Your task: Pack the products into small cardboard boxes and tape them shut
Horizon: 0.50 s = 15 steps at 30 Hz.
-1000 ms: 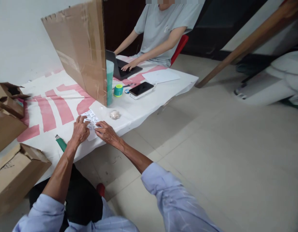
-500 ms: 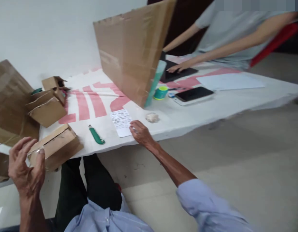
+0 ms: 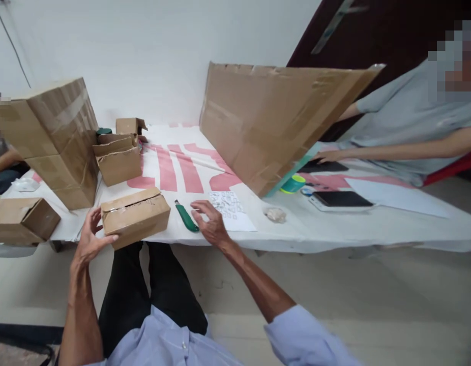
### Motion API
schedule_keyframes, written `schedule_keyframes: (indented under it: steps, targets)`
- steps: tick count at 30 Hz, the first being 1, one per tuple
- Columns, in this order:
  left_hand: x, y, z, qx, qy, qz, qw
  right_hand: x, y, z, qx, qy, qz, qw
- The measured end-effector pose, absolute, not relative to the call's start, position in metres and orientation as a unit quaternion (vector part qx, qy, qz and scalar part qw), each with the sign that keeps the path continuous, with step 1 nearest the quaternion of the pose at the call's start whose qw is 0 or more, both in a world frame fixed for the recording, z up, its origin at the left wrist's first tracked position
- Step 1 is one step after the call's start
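My left hand is at the left end of a small closed cardboard box, its thumb along the near side and its fingers behind the end. The box sits at the table's front edge. Right of it lies a green cutter with its tip pointing away. My right hand hovers beside the cutter, fingers apart and curved, with nothing visible in it. Partly behind that hand is a white sheet printed with small shapes. A small clear-wrapped lump rests to the right of the sheet.
A large cardboard panel stands upright behind the sheet. Tall stacked boxes, open small boxes and another closed box stand at the left. A green tape roll and a phone lie right, near another person's hands.
The view has swung left. My left hand has come onto the end of the small box. My right hand has moved left from the sheet to the cutter, and its fingers have spread.
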<state>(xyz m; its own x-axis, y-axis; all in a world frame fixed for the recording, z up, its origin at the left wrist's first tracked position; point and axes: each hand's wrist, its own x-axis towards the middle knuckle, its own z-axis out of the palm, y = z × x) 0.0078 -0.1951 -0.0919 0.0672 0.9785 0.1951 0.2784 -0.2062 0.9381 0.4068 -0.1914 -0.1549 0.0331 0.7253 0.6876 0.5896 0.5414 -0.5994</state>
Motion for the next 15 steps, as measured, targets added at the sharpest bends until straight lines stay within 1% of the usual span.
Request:
schedule_keyframes:
  steps: [3,6,11,15]
  targets:
    - [0.009,-0.190,-0.105,0.619,0.466,0.491,0.399,0.356,-0.186,-0.141,-0.451,-0.695,0.165,0.536]
    - [0.007,-0.195,-0.111,0.627,0.454,0.494,0.396,0.332,-0.189,-0.138,-0.462,-0.670,0.215,0.539]
    - [0.005,-0.216,-0.113,0.678,0.437,0.458,0.374,0.330,-0.213,-0.139,-0.504,-0.637,0.217,0.541]
    - [0.007,-0.230,-0.115,0.716,0.436,0.423,0.344,0.335,-0.232,-0.134,-0.508,-0.663,0.168,0.524]
